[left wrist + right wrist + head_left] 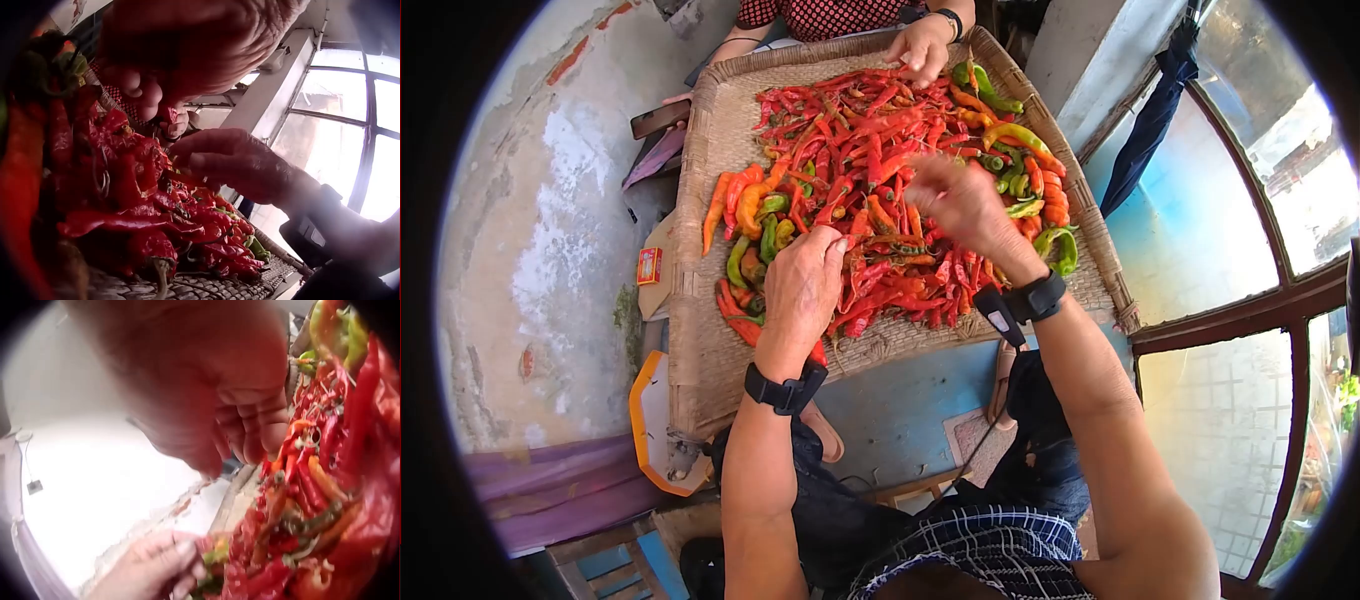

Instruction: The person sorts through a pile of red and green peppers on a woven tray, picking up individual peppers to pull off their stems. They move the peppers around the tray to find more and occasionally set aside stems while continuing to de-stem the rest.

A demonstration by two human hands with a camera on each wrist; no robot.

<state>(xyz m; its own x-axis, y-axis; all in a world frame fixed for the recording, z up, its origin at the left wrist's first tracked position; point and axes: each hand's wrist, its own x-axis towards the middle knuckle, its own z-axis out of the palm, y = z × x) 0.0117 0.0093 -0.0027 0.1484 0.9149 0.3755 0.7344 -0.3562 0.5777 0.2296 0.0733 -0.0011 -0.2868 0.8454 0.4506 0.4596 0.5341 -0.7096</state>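
Observation:
A broad heap of red peppers (880, 150) lies on a woven tray (700, 330). At the heap's near left side is my left hand (800, 285), its thumb and fingers pinched together; in the left wrist view a bit of red pepper (169, 114) shows at the fingertips of this hand (200, 44). My right hand (970, 205), blurred, hovers over the middle right of the heap. The right wrist view shows this hand (194, 394) with fingers loosely bent and nothing visible in them. Green peppers (1020, 175) lie at the right, others at the left.
Across the tray, another person's hand (922, 45) reaches over the far edge of the heap. A wall (550, 250) stands at the left, a framed window (1215, 400) at the right. A small red box (649, 266) and an orange-rimmed tray (658, 420) lie beside the woven tray.

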